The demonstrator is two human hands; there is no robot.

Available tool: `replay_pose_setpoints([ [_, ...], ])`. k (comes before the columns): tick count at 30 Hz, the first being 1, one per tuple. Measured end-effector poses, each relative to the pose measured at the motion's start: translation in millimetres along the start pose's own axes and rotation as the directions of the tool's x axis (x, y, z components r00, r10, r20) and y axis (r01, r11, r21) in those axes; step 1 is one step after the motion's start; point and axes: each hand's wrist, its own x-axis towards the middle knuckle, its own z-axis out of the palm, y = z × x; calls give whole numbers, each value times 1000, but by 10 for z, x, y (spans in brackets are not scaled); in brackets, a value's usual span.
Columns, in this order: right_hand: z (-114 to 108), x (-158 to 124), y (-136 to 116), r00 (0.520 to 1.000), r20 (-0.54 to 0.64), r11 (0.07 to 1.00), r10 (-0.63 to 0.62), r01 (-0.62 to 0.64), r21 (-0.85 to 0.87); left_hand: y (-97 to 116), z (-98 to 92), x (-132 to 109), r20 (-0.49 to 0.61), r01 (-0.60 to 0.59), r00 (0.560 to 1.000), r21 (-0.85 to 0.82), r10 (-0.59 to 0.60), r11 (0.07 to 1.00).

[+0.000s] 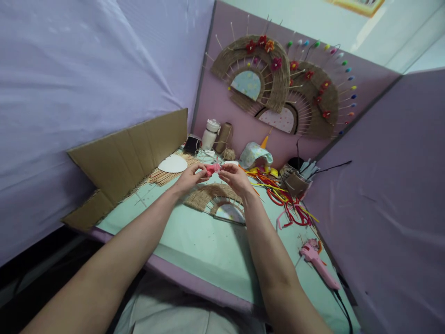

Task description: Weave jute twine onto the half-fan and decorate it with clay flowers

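Observation:
Between my hands, above the middle of the table, is a small pink pipe cleaner piece [212, 169], bent into a compact shape I cannot make out fully. My left hand [192, 177] pinches its left side with thumb and fingertips. At its right side, my right hand [233, 176] has its fingers closed on the edge. Below both hands lies a twine-wrapped half-round fan [198, 199] with short spokes and a pale half-circle [229, 212] at its centre. My right forearm and hand cover part of it.
Right: coloured pipe cleaners [278, 192], red-handled scissors [299, 214], a pink glue gun [320, 266] with cord. Back: thin sticks [162, 175], a white scalloped disc [173, 163], a white bottle [210, 134], a twine spool [224, 137]. Cardboard [135, 157] stands left; decorated fans [281, 83] hang behind.

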Motion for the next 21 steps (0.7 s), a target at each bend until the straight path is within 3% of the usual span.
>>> replay_pose_setpoints([
  [4, -6, -3, 38, 998, -67, 1000, 1, 0, 14, -32, -75, 50, -133, -16, 990, 245, 51, 969],
  [6, -17, -10, 38, 995, -99, 1000, -1, 0, -13, -61, -116, 72, -147, -1, 988, 326, 52, 945],
  [11, -31, -77, -14, 992, -125, 999, 7, -13, -51, -122, -225, 110, -118, 8, 992, 370, 39, 929],
  [14, -6, -225, -44, 990, -140, 996, -12, 0, -88, -82, -204, 95, -169, 6, 984, 374, 62, 927],
  [16, 15, -389, -58, 987, -150, 985, -57, 31, -170, -30, -79, 48, -208, 45, 978, 273, 14, 961],
  [18, 23, -582, -76, 981, -145, 957, -130, 86, -276, 6, 154, -29, -192, 140, 973, 46, -129, 989],
  [21, -23, -849, -120, 943, -174, 897, -282, 195, -396, -11, 640, -165, 36, 292, 956, -257, -293, 921],
])
